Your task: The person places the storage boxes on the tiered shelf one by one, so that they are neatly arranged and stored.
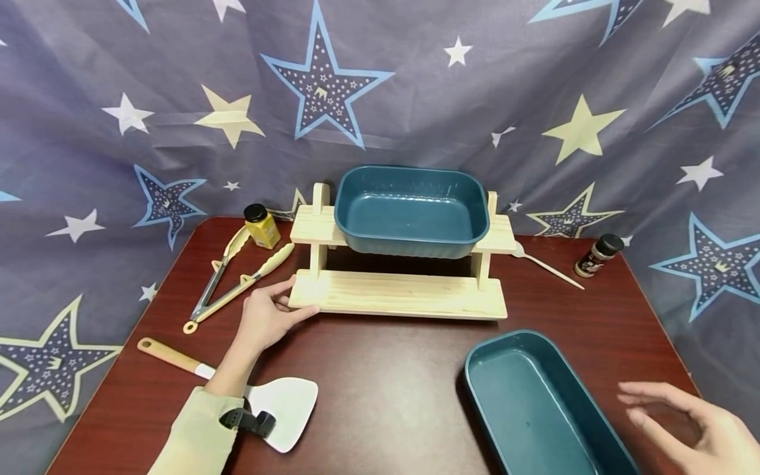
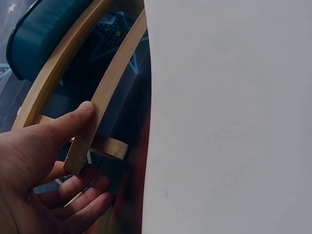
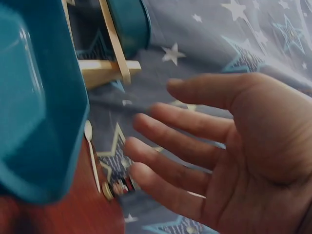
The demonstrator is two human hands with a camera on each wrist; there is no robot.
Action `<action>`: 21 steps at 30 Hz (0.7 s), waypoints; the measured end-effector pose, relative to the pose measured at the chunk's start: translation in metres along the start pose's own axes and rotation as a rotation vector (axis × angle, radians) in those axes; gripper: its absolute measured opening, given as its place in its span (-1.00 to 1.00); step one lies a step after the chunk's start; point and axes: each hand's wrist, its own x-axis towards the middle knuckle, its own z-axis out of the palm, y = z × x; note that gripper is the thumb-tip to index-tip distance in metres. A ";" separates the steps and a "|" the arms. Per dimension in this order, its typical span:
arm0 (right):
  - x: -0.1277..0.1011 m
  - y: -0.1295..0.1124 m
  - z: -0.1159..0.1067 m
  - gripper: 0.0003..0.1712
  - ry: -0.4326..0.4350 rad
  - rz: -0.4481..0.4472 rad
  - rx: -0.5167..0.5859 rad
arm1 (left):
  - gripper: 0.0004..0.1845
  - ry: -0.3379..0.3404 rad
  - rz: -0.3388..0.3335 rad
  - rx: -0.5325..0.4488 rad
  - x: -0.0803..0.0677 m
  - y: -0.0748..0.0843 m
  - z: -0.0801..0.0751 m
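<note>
A two-tier wooden shelf rack stands at the back of the table. My left hand holds the left end of its lower board, thumb at the front edge and fingers around the end, as the left wrist view also shows. On the upper board sits a deep teal baking dish. A second teal dish lies on the table at the front right, cut off by the frame. To its right, my right hand hovers with fingers extended and apart, holding nothing; its palm shows bare in the right wrist view.
Left of the rack lie tongs, a yellow jar with a black lid, and a white spatula beneath my left forearm. A slim pale spoon and a spice jar are at the back right. Star-patterned cloth hangs behind.
</note>
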 end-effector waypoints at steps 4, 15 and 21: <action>-0.009 0.015 0.004 -0.62 -0.002 0.002 -0.016 | -0.11 -0.005 -0.003 -0.007 0.000 0.000 -0.001; -0.006 0.033 0.002 -0.27 -0.311 0.277 0.037 | -0.09 -0.011 -0.017 -0.003 0.000 -0.003 -0.002; -0.004 0.055 0.001 -0.20 -0.487 0.322 0.095 | -0.10 -0.013 -0.020 -0.011 0.000 -0.003 -0.001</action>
